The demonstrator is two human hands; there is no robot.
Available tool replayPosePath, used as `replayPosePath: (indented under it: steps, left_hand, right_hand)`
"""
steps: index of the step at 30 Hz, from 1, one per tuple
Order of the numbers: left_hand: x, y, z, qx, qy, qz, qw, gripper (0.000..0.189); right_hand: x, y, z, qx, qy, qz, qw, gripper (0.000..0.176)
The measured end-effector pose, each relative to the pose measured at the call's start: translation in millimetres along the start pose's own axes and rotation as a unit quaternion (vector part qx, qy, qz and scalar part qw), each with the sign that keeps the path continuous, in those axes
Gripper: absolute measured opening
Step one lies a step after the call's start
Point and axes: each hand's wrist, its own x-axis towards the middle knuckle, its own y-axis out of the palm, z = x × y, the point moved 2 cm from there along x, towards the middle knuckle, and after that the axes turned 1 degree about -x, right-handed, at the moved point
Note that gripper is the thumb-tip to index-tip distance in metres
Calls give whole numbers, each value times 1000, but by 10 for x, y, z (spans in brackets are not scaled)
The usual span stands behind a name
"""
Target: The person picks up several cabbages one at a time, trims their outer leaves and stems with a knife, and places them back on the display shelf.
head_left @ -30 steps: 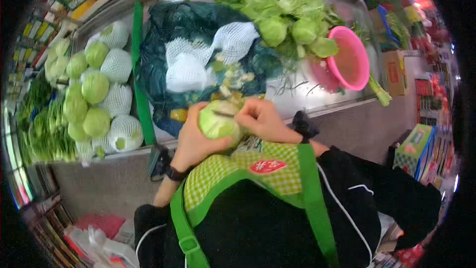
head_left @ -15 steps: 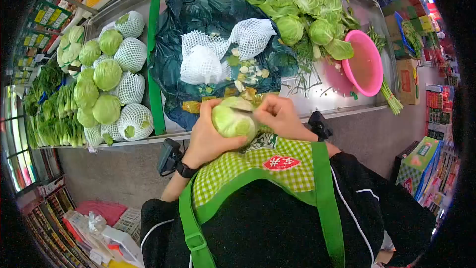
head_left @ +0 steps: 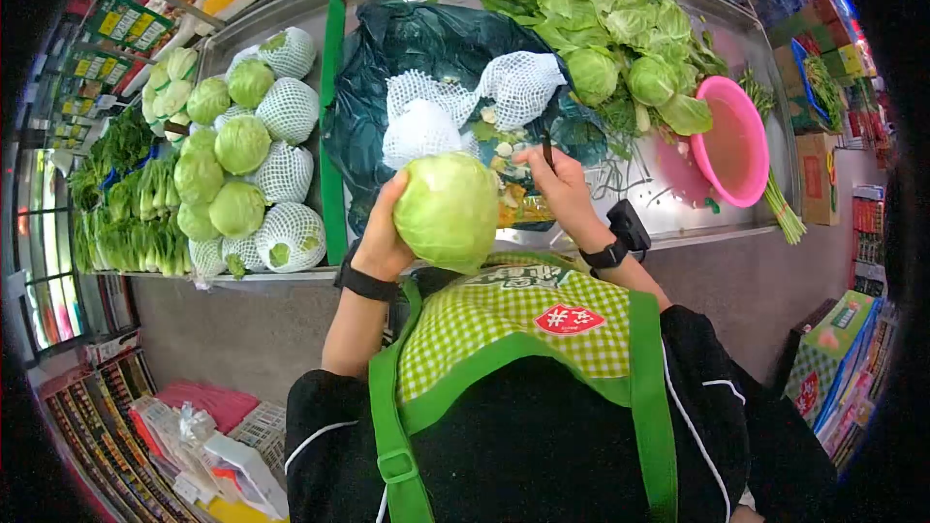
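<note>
A round green cabbage is held up in front of the apron, with my left hand wrapped round its left side. Right of the cabbage and apart from it, my right hand has its fingers closed on a small dark knife that points upward. Behind both hands a dark plastic bag is spread on the metal counter. White foam nets and small vegetable scraps lie on the bag.
Several cabbages, some in foam nets, are stacked left of a green divider. Loose leaves are heaped at the back right, beside a pink basin. Leafy greens lie at the far left.
My right hand has moved away from the cabbage with the knife, now pointing up. The cabbage has been turned in my left hand and now shows its smooth round side.
</note>
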Motion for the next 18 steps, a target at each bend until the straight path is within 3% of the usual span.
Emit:
replayPosePath:
  steps: [1,3,4,6,8,10,12,14,16,18]
  left_hand:
    - [0,79,-33,6,3,2,1000,62]
    - [-1,198,-26,-79,-40,11,996,68]
    - [-13,177,-30,-76,-40,14,996,68]
    - [-48,144,-6,-43,-113,168,978,72]
    - [-27,68,33,-47,-126,127,983,74]
    - [-11,-65,93,119,-140,84,979,77]
    - [20,-122,161,179,-93,41,979,70]
    - [88,-119,185,104,85,-6,991,69]
    - [-12,89,115,59,86,42,994,65]
    - [-71,227,53,96,105,46,989,65]
  right_hand:
    - [73,60,51,2,-6,-3,1000,27]
    - [210,253,194,208,-83,4,975,36]
    - [237,270,230,208,-85,1,974,36]
    - [285,305,273,363,5,102,926,38]
    - [311,307,218,400,33,92,911,37]
    - [184,341,226,452,191,36,871,37]
    - [108,357,179,472,187,70,859,35]
    - [52,411,170,457,237,95,852,34]
    - [13,467,241,461,267,67,844,33]
    - [31,451,208,391,236,34,889,32]
